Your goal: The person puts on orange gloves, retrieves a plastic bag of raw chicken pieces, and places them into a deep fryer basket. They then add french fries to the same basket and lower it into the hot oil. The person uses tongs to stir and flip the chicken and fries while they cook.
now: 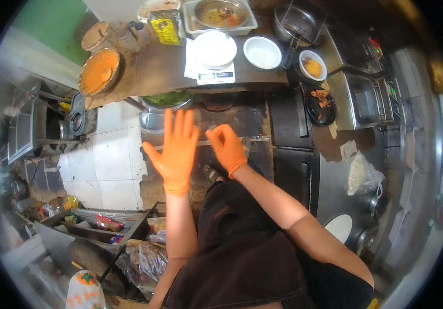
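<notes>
Both of my hands wear orange gloves and hang in the air in front of a wooden counter. My left hand [179,150] is spread, fingers pointing toward the counter and thumb out to the side, with nothing in it. Curled in on itself, my right hand [227,148] shows no object between its fingers. Past them on the counter, a white plate [214,48] rests on a white digital kitchen scale [216,75]. A white bowl [262,53] stands to the right of the scale. Below the counter edge, a metal bowl of green leaves [167,99] is partly hidden.
At the counter's left is a bowl of orange paste [101,73] with a spoon. A metal basin [221,14] with a ladle stands at the back. On the right are a small bowl of yellow food [313,67], a black dish [321,110] and a plastic bag [364,175].
</notes>
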Action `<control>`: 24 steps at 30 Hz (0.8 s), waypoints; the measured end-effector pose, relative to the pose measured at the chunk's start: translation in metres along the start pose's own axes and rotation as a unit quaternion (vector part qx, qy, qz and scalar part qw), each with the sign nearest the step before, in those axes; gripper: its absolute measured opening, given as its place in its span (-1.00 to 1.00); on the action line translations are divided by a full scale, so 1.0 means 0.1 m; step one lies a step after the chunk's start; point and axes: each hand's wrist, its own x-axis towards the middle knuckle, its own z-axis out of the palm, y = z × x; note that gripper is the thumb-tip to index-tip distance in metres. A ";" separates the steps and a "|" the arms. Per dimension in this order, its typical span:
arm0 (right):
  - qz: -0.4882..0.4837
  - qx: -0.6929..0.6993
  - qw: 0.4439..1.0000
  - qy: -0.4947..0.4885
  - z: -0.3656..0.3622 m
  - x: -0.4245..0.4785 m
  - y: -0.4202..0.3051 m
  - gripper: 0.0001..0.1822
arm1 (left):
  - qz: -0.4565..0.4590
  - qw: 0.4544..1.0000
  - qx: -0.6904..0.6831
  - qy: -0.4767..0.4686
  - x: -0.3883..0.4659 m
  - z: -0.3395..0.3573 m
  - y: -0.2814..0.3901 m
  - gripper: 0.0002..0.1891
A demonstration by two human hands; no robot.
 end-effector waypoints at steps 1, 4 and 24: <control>-0.047 -0.030 0.998 0.017 0.00 -0.12 -0.05 -0.69 | 0.024 1.000 -0.001 0.018 0.03 -0.10 0.04 -0.04; -0.266 -0.081 0.955 -0.108 -0.01 -0.43 -0.22 -0.59 | 0.041 0.997 0.054 0.031 0.12 -0.51 0.06 -0.15; 0.068 -0.037 0.951 -0.300 -0.56 -0.28 1.07 -0.76 | -0.008 0.879 0.363 0.308 0.34 -1.84 -1.44 -0.15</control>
